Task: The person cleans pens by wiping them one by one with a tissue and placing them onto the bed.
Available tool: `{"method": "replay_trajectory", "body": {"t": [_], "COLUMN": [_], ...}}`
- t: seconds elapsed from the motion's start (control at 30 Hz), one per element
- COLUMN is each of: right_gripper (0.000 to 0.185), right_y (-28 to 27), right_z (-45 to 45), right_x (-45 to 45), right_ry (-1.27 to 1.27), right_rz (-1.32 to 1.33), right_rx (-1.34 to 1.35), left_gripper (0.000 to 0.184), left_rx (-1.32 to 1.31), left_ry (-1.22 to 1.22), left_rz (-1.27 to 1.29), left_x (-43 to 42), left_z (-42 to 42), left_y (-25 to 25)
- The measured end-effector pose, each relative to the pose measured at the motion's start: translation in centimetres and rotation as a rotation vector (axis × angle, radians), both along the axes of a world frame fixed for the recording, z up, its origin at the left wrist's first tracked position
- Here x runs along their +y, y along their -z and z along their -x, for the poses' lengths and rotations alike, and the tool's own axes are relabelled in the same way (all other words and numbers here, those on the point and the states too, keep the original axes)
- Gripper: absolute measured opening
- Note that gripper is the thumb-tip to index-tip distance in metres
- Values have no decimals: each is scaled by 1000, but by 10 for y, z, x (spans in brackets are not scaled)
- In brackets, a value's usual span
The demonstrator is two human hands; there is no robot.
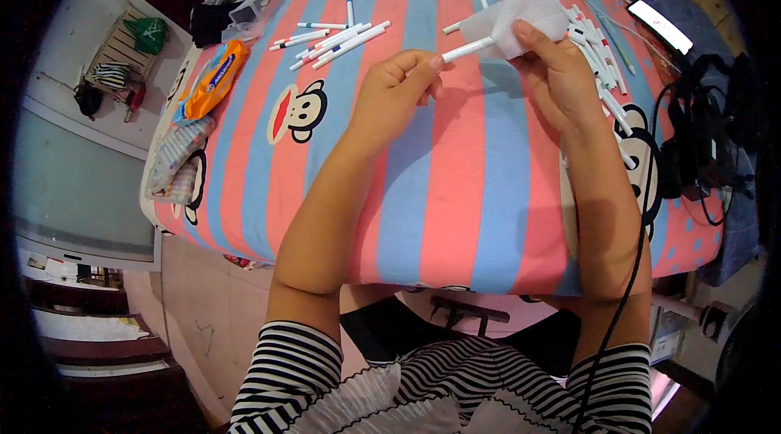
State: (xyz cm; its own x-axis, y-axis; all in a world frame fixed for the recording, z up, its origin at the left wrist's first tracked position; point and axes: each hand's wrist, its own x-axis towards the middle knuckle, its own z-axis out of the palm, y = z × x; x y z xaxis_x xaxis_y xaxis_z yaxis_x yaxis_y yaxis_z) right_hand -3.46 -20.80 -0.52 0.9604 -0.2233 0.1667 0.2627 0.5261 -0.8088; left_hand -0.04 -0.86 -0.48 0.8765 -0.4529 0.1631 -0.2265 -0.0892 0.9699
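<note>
Well, the white pen (468,50) is slim and straight, with a smooth, shiny barrel — any print on it is too small for me to read. It is held above the striped bed (399,214), between the two hands, a little tilted. The left hand (399,91) has its thumb and fingers together, clamped on one end. The right hand (561,76) is closed on a thin white wipe (533,11) — this covers the other end. Similar pens lie in a loose left group (338,42) and a denser right group (602,52), with coloured bands.
</note>
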Motion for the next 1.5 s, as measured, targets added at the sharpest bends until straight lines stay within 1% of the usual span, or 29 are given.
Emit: {"method": "replay_trajectory", "body": {"t": [0.03, 0.13, 0.23, 0.33, 0.43, 0.53, 0.63, 0.67, 0.73, 0.83, 0.93, 1.03, 1.13, 1.23, 1.33, 1.43, 1.5], "right_gripper": [36, 37, 38, 38, 37, 37, 37, 37, 38, 38, 38, 36, 33, 31, 30, 30, 30], "right_y": [0, 3, 0, 5, 1, -1, -1, -1, 0, -2, -2, 0, -2, 0, 0, -1, -2], "right_z": [0, -3, -2, -4, -1, 1, 1, 1, 0, 2, 2, 2, 2, -1, -3, 1, 1], "right_x": [1, -1, 1, 1, 6, 4, 5, 4, 4, 4, 5, 5, 5, -3, -10, -11, -11], "right_ry": [-5, -38, -41, -101, -88, -104, -90, -87, -84, -73, -92, -100, -89, -85, -155, -239, -268], "right_rz": [-17, -97, -133, -229, -306, -278, -247, -240, -227, -213, -201, -162, -202, -334, -387, -410, -431], "right_rx": [-12, -5, 14, 8, 67, 62, 31, 31, 33, 46, 16, 2, 16, 42, 18, -13, -14], "left_gripper": [20, 18, 16, 15, 14, 16, 12, 12, 16, 29, 37, 43, 43, 43, 42, 41, 41], "left_rx": [-17, -114, -165, -222, -225, -234, -191, -187, -181, -211, 77, 134, 160, 171, 196, 277, 284], "left_ry": [3, -103, -127, -126, -117, -132, -190, -201, -222, -184, -187, -169, -182, -171, -133, -97, -78], "left_rz": [-30, -109, -19, 74, 137, 104, 95, 43, -63, -9, 169, 132, 124, 230, 307, 350, 357], "left_x": [0, -3, -4, -4, -3, -3, -5, -5, -3, -4, -4, 2, 2, 6, 8, 9, 10], "left_z": [0, 7, 5, 3, 1, 2, 7, 8, 8, 7, 3, -1, 1, -8, -10, -10, -10], "left_y": [0, -4, 4, 7, 9, 6, 2, -1, -5, -3, -1, -1, -5, 2, 2, 0, 0]}}
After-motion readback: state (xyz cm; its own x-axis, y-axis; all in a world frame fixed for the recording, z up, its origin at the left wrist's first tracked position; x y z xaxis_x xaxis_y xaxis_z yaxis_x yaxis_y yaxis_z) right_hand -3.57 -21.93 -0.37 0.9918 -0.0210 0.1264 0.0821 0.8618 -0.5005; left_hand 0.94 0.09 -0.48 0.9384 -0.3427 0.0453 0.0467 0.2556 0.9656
